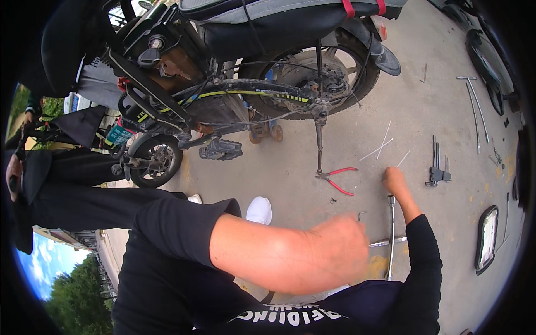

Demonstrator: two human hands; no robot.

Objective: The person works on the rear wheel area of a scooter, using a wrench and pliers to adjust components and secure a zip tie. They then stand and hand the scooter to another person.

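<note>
My left hand (341, 247) is blurred by motion above the ground near my body; its fingers are curled, and whether it holds anything is hidden. Farther right, my right hand (395, 180) has its fingers closed at one end of a thin white cable tie (404, 158). Two more cable ties (382, 147) lie crossed on the concrete beside it. Between the hands and the electric bicycle lie red-handled pliers (338, 171), with their handles spread. A lug wrench (392, 234) lies just below my right hand. A small hex key (362, 214) is partly hidden behind my left hand.
The electric bicycle's rear wheel (312, 75), pedal (221, 149) and kickstand (320, 142) are ahead. A folding hex key set (438, 175), T-handle wrench (473, 94) and framed oblong part (487, 239) lie right. Another person (63, 205) stands at left by the handlebar.
</note>
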